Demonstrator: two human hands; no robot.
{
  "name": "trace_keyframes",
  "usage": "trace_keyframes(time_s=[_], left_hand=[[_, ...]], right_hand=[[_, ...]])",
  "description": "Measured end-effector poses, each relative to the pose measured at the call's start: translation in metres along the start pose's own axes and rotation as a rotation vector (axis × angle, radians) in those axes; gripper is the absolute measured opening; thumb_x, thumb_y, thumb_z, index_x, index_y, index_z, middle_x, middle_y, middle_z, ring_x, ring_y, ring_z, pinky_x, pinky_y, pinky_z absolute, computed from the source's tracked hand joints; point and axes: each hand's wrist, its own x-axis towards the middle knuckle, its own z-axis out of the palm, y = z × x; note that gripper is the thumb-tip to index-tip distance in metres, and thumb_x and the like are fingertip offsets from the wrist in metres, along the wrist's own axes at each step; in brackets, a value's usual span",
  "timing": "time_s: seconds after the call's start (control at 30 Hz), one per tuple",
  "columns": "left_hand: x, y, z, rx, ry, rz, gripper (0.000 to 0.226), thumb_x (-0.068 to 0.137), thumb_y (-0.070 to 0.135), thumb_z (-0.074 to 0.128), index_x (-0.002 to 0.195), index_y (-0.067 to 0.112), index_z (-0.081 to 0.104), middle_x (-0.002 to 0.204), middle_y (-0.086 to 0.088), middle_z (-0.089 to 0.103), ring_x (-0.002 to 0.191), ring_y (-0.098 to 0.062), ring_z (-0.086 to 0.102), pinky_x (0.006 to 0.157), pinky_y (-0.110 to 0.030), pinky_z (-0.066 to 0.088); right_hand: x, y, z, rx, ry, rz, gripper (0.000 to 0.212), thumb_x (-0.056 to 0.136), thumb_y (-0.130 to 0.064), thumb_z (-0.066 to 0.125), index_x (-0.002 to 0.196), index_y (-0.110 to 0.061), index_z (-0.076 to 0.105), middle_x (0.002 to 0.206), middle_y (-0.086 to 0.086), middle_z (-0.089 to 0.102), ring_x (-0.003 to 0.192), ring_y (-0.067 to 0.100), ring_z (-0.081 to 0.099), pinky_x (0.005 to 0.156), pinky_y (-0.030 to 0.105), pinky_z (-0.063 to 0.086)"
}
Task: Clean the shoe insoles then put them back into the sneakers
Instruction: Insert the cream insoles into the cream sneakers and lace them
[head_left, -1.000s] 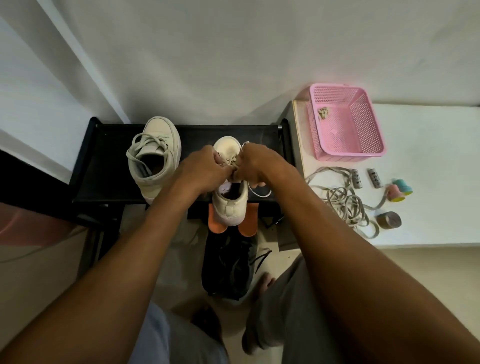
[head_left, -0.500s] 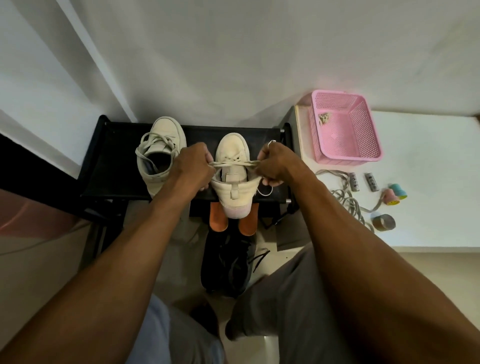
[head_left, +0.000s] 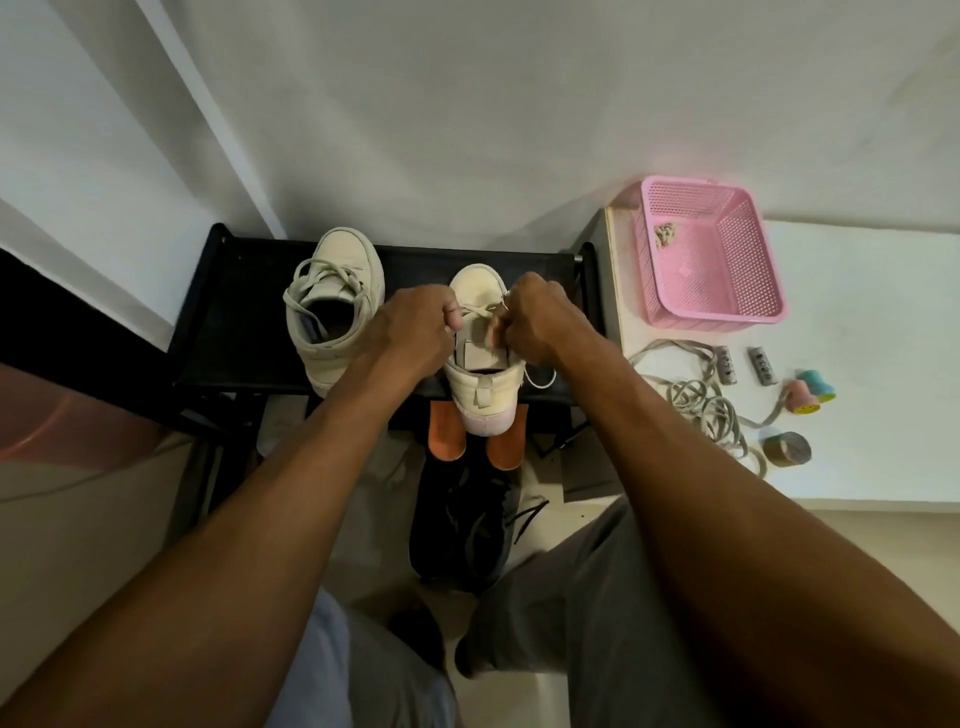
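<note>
- The step looked like lace work on the sneaker (head_left: 483, 384) standing on the rack (head_left: 234, 312); loosening or tying, I could not tell.
- Two orange insoles (head_left: 447, 431) lay just below its heel, outside any shoe, so the next move probably called for a wide-open throat.
- The left hand (head_left: 415, 325) and right hand (head_left: 540, 322) were curled, each pinching the laces (head_left: 480, 312) above the tongue.

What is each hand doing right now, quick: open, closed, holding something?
Left hand: closed, pinching the lace of the sneaker between the hands.
Right hand: closed, pinching the same lace from the other side.
</note>
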Motion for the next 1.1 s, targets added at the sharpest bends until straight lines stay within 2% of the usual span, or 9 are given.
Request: trace_keyframes(time_s=[0.07, 0.13, 0.27, 0.43, 0.67, 0.8, 0.9, 1.0, 1.1], left_hand=[[0.001, 0.001, 0.001, -0.026, -0.001, 0.007, 0.022, 0.090, 0.015, 0.062, 0.079, 0.035, 0.064, 0.093, 0.010, 0.066, 0.083, -0.015, 0.060, 0.072, -0.026, 0.041], [0.002, 0.001, 0.002, -0.043, -0.003, 0.031, 0.023, 0.090, 0.018, 0.062, 0.080, 0.038, 0.067, 0.099, 0.007, 0.072, 0.089, -0.017, 0.065, 0.074, -0.026, 0.045], [0.002, 0.004, 0.004, -0.054, 0.022, 0.064, 0.018, 0.093, 0.018, 0.063, 0.098, 0.027, 0.078, 0.107, 0.002, 0.075, 0.096, -0.020, 0.068, 0.081, -0.029, 0.050], [0.002, 0.004, 0.005, -0.083, 0.013, 0.045, 0.018, 0.094, 0.020, 0.066, 0.105, 0.027, 0.077, 0.105, 0.000, 0.075, 0.089, -0.022, 0.070, 0.086, -0.034, 0.056], [0.005, 0.001, 0.005, -0.079, -0.004, 0.002, 0.022, 0.097, 0.022, 0.064, 0.117, 0.027, 0.074, 0.111, -0.003, 0.075, 0.085, -0.024, 0.072, 0.086, -0.039, 0.059], [0.006, 0.000, 0.002, -0.067, -0.024, -0.023, 0.026, 0.098, 0.021, 0.060, 0.119, 0.028, 0.073, 0.104, -0.004, 0.076, 0.074, -0.021, 0.066, 0.079, -0.033, 0.059], [0.008, -0.002, 0.004, -0.075, -0.019, -0.043, 0.027, 0.098, 0.019, 0.059, 0.119, 0.029, 0.073, 0.110, -0.002, 0.075, 0.071, -0.020, 0.061, 0.078, -0.033, 0.057], [0.007, 0.004, 0.004, -0.043, -0.053, -0.026, 0.037, 0.088, 0.019, 0.072, 0.125, 0.025, 0.070, 0.110, -0.005, 0.074, 0.081, -0.022, 0.064, 0.078, -0.033, 0.055], [0.005, 0.006, 0.008, 0.021, -0.067, 0.007, 0.061, 0.074, 0.034, 0.083, 0.130, 0.024, 0.063, 0.115, -0.003, 0.071, 0.101, -0.026, 0.067, 0.086, -0.040, 0.056]], right_hand=[[-0.003, -0.001, 0.002, -0.178, -0.033, 0.004, 0.031, 0.094, -0.023, 0.066, 0.121, -0.008, 0.064, 0.128, 0.008, 0.051, 0.121, 0.032, 0.047, 0.098, 0.047, 0.047], [-0.006, -0.001, 0.004, -0.328, -0.068, 0.006, 0.041, 0.092, -0.030, 0.071, 0.127, -0.012, 0.062, 0.137, 0.010, 0.045, 0.128, 0.034, 0.040, 0.100, 0.049, 0.041], [-0.006, -0.009, 0.016, -0.486, -0.085, 0.016, 0.053, 0.088, -0.036, 0.073, 0.136, -0.020, 0.057, 0.141, 0.010, 0.038, 0.131, 0.034, 0.037, 0.101, 0.048, 0.040], [-0.008, -0.023, 0.030, -0.612, -0.008, 0.057, 0.055, 0.094, -0.039, 0.062, 0.143, -0.019, 0.049, 0.140, 0.012, 0.037, 0.129, 0.034, 0.041, 0.101, 0.048, 0.043], [-0.004, -0.018, 0.026, -0.458, 0.073, -0.099, 0.049, 0.093, -0.038, 0.066, 0.135, -0.014, 0.057, 0.136, 0.012, 0.047, 0.125, 0.033, 0.048, 0.101, 0.048, 0.041], [0.000, -0.019, 0.009, -0.337, 0.190, -0.192, 0.030, 0.093, -0.027, 0.064, 0.117, -0.009, 0.067, 0.125, 0.011, 0.054, 0.116, 0.032, 0.053, 0.095, 0.046, 0.043], [0.003, -0.013, -0.001, -0.205, 0.198, -0.173, 0.022, 0.089, -0.033, 0.071, 0.101, -0.015, 0.071, 0.116, 0.007, 0.061, 0.107, 0.029, 0.058, 0.091, 0.047, 0.050], [0.004, -0.009, -0.004, -0.116, 0.150, -0.120, 0.012, 0.088, -0.034, 0.071, 0.090, -0.024, 0.066, 0.104, 0.002, 0.068, 0.096, 0.026, 0.064, 0.080, 0.041, 0.053], [0.005, -0.010, -0.003, -0.088, 0.186, -0.110, 0.010, 0.091, -0.032, 0.066, 0.093, -0.023, 0.063, 0.101, 0.002, 0.069, 0.091, 0.027, 0.065, 0.079, 0.041, 0.054]])
